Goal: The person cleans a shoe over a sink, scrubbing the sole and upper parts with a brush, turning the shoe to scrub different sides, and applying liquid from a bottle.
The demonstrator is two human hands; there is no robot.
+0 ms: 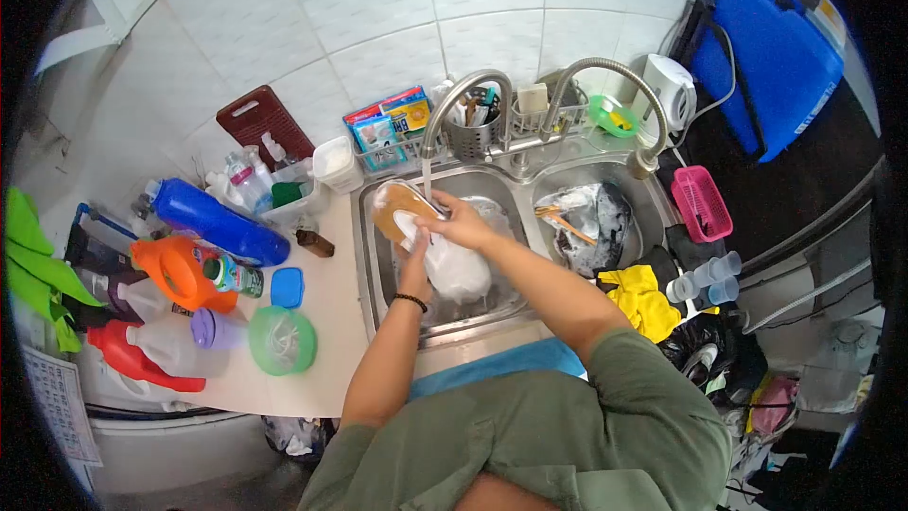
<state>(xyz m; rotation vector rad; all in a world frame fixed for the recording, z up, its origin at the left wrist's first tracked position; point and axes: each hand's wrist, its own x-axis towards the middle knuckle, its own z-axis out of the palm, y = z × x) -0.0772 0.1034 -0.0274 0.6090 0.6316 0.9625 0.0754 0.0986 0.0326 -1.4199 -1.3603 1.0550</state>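
Note:
Both hands grip a white shoe (458, 271) with a tan sole (398, 215), held tilted over the left basin of the steel sink (378, 308). My left hand (413, 263) closes on its near left side, below a dark beaded bracelet. From the right, my right hand (462, 224) wraps its middle, fingers partly hidden. Water runs from the left gooseneck faucet (470, 79) onto the shoe or just beside it; which, I cannot tell. Suds lie in the basin below. In the right basin, a dark, soapy item (613, 218) lies with a wooden-handled tool (570, 224).
Detergent bottles, including a blue one (218, 220) and an orange one (180, 272), crowd the left counter with a green bowl (282, 341). A second faucet (605, 63) arches over the right basin. At right are a yellow cloth (643, 303) and a pink basket (701, 203).

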